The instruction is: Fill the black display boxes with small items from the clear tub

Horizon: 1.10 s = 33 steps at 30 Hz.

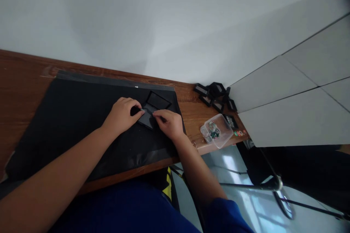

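Observation:
An opened black case point(147, 118) lies on a black mat point(82, 105), its lid point(158, 100) tilted up at the back. At the case's left side is my left hand point(124, 114), thumb and index finger pinched together over its edge. A tiny pale bit shows at those fingertips, too small to make out. My right hand point(170, 122) reaches in from the right, its fingers pinched at the case's right edge by the hinge. Whatever is between the right fingertips is hidden.
Several black cases point(216, 94) are heaped at the back right of the wooden table point(188, 103). Nearer stands a clear plastic box point(222, 131) with small green and silvery pieces. Round orange and green items point(240, 133) lie by the right end. A white wall rises behind.

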Each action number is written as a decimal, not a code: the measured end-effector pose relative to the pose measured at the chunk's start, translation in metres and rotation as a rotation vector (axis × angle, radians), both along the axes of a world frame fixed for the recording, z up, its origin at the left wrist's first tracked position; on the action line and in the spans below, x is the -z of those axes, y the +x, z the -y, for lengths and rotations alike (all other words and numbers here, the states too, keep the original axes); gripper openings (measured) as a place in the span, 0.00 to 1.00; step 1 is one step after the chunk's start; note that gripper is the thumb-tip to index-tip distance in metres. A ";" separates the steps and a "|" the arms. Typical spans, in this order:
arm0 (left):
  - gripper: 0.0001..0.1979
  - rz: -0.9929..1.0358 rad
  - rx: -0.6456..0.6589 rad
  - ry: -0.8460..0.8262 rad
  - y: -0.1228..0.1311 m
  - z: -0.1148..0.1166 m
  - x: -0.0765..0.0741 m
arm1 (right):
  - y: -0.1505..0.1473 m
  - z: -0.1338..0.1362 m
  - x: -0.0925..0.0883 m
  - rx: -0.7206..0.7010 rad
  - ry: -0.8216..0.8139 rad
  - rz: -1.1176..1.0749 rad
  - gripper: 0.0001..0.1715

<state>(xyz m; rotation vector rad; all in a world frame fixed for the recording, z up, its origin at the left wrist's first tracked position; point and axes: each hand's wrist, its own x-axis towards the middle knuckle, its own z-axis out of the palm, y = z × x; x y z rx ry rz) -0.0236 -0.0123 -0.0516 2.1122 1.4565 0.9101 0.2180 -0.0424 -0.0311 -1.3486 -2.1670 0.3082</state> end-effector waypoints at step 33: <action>0.19 -0.036 0.135 -0.049 -0.007 -0.005 0.001 | -0.003 0.004 0.007 0.052 -0.049 -0.240 0.14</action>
